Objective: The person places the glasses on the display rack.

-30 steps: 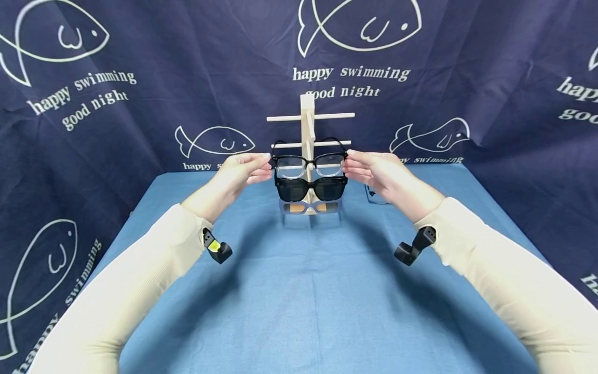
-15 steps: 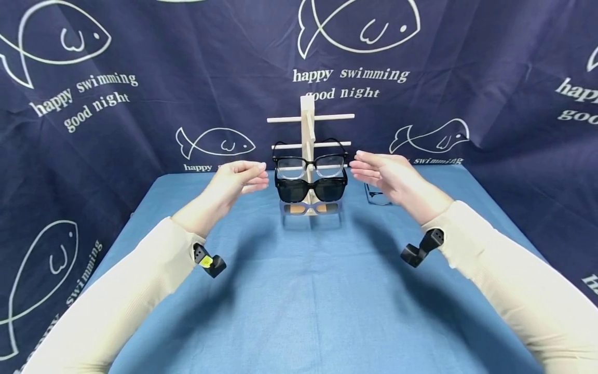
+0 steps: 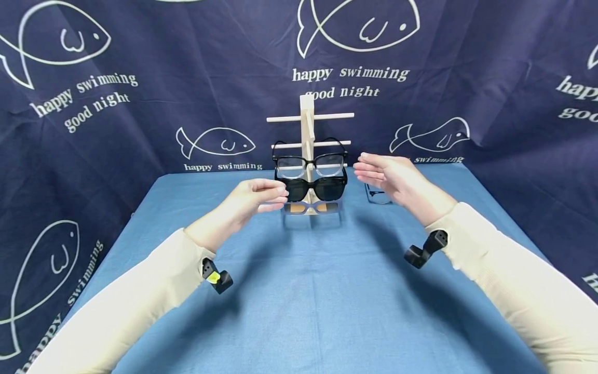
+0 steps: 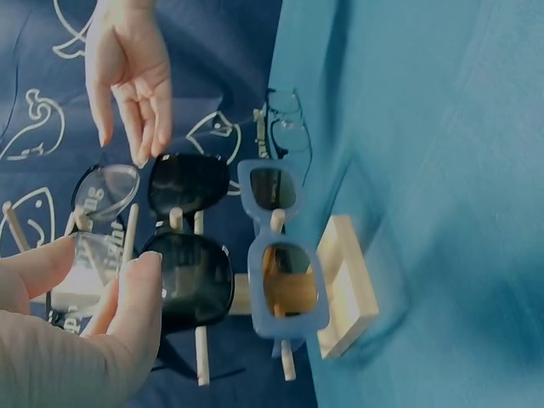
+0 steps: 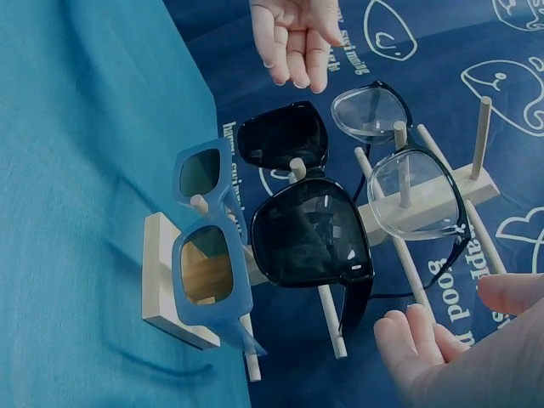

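Observation:
A wooden glasses stand (image 3: 307,106) carries three pairs, one above another. Uppermost are black-rimmed eyeglasses (image 3: 329,165) with clear lenses, then black sunglasses (image 3: 328,189), then blue-framed sunglasses (image 5: 241,289) with brown lenses. My left hand (image 3: 254,197) is just left of the stand, its fingertips overlapping the edge of the black sunglasses in the head view. The right wrist view shows this left hand (image 5: 293,38) apart from the glasses, fingers loosely extended. My right hand (image 3: 394,176) hovers right of the clear eyeglasses, fingers extended, holding nothing.
Another pair of dark-framed glasses (image 4: 289,127) lies on the blue tablecloth (image 3: 308,311), right of the stand and near my right hand. Bare pegs (image 3: 334,116) stick out at the stand's top. A navy curtain (image 3: 261,62) with fish prints hangs behind.
Both hands have let go of the clear eyeglasses' sides and drawn apart. Since then my left hand has come lower and rightward, while my right hand has shifted slightly right. The eyeglasses stay on the stand.

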Available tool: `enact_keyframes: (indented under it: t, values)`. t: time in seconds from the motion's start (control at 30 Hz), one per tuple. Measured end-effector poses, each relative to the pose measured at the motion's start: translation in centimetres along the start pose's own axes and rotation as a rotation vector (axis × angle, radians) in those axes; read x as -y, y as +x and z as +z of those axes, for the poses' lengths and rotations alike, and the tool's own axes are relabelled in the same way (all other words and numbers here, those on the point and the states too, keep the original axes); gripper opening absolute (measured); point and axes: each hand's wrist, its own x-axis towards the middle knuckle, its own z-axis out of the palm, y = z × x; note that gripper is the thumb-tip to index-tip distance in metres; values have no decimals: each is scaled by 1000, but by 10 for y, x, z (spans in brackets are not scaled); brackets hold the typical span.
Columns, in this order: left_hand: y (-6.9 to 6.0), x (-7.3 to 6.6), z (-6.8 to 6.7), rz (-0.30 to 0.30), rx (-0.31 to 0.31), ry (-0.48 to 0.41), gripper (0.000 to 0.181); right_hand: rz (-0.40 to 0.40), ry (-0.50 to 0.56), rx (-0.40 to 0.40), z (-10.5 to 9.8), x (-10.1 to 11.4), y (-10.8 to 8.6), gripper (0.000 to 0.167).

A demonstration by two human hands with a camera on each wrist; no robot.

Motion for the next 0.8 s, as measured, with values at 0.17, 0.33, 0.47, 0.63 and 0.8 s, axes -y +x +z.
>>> enact_keyframes:
  t: [0.17,0.33,0.47,0.63,0.8]
  values:
    - [3,1,11,-18,22,-4,37,13,8,-6,-5,0,1,20]
    - [4,2,20,-28,46,-12,36,4,-10,-16,-12,0,2,20]
    - [6,2,28,-16,79,-25,36,15,9,-2,-18,0,4,23]
    - [8,3,41,-6,121,-45,35,46,47,9,-26,0,6,14]
    - [11,3,56,2,140,-47,38,49,73,8,-37,0,9,6]
